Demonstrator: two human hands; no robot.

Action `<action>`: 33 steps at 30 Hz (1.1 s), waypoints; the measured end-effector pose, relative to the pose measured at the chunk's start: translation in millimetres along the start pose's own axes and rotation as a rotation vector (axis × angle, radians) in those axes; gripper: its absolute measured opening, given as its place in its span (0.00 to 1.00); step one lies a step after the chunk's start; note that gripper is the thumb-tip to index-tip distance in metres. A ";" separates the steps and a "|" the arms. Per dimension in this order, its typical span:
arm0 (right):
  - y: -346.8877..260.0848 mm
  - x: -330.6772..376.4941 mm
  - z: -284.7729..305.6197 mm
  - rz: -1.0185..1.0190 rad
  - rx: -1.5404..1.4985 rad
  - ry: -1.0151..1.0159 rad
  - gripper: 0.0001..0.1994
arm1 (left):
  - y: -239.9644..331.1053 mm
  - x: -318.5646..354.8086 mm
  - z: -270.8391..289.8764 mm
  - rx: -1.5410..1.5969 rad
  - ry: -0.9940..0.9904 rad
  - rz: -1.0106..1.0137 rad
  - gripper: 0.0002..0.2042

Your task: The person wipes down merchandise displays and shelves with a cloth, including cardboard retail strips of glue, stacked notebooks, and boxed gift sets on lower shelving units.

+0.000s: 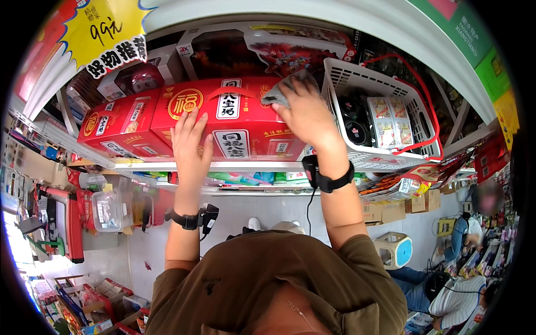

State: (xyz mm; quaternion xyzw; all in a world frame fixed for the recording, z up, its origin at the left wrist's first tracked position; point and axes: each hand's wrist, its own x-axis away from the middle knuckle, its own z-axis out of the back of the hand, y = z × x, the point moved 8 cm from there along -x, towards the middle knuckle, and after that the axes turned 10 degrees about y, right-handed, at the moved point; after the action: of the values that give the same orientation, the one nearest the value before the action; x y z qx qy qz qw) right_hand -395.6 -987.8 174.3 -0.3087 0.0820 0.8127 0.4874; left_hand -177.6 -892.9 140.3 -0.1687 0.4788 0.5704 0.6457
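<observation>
A large red gift carton (259,125) with gold and white labels lies on a white shelf (234,166). My left hand (191,139) rests on its front upper edge, fingers stretched and slightly apart, holding nothing. At the carton's right end, my right hand (306,114) presses a crumpled grey cloth (282,95) against the top, with the fingers over it. A red strap handle (229,90) crosses the carton's top between my hands. To its left sits a smaller red carton (125,125) of similar design.
Right of the carton stands a white plastic basket (339,75) with a red handle, holding dark round items and small packs. Boxed toys (223,53) fill the back of the shelf. A yellow price sign (106,28) hangs upper left. Behind me are a stool (385,251) and another person (455,301).
</observation>
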 end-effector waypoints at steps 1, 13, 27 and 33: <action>-11.2 -1.0 -5.5 -0.018 0.029 -0.023 0.25 | -1.2 2.2 0.1 0.029 -0.001 -0.003 0.20; 0.6 -1.3 -1.4 -0.012 -0.014 0.069 0.23 | -2.7 0.5 0.0 0.052 -0.009 -0.036 0.22; 2.2 32.2 24.9 -0.015 -0.153 0.119 0.20 | -46.5 -6.4 65.5 -0.112 0.175 -0.055 0.20; -21.1 43.0 28.8 -0.073 -0.019 0.179 0.21 | -103.8 5.0 86.6 -0.150 0.109 -0.014 0.18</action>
State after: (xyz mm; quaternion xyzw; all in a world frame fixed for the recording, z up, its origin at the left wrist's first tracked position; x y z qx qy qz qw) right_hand -404.3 -932.6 175.7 -0.3876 0.1061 0.7643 0.5044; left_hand -48.1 -854.2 144.1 -0.2507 0.4681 0.5900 0.6082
